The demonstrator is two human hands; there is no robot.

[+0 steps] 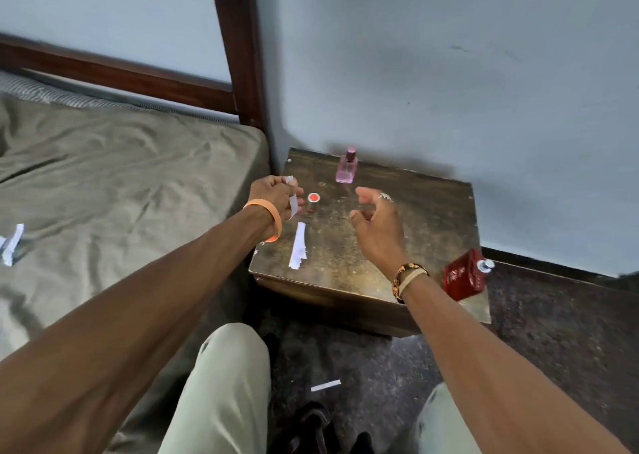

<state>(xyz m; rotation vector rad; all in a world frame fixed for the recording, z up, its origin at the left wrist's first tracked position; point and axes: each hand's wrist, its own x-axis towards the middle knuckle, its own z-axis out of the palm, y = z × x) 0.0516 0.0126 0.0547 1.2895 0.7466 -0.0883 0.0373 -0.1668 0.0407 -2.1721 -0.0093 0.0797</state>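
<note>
Pinching a white paper strip point(294, 205) between curled fingers, the left hand point(275, 194) hovers over the left edge of the desk point(425, 242), and the strip hangs down from its fingertips. The right hand point(377, 222) is held above the middle of the desk, fingers loosely bent and grasping nothing. Just right of the left hand stands a small tube point(313, 201) with a red top; nearer than it, a pile of paper strips point(299, 246) lies flat on the desk. A pink perfume bottle point(345, 169) stands upright at the far edge, by the wall. A red bottle point(463, 277) sits at the near right corner. One loose strip point(325, 385) lies on the floor between the knees, and further strips point(12, 244) rest on the bed point(121, 177) at the left
</note>
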